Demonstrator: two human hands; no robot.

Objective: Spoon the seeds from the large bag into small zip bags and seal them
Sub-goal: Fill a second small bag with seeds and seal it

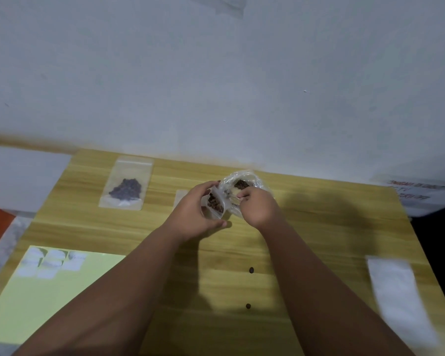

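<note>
My left hand [194, 211] holds a small clear zip bag [215, 202] with dark brown seeds in it, its mouth facing right. My right hand [257, 208] is closed around a small pale spoon [231, 195] whose tip sits at that bag's mouth. Just behind both hands the large clear bag [244, 183] lies open on the wooden table [319, 227] with dark seeds showing inside. A filled small zip bag [126, 187] lies flat at the back left of the table.
Two loose seeds [251, 270] lie on the table between my forearms. A pale green sheet [62, 291] with white labels [49, 262] covers the near left. A white blurred packet [398, 296] lies at the right edge. A white wall [216, 86] stands right behind the table.
</note>
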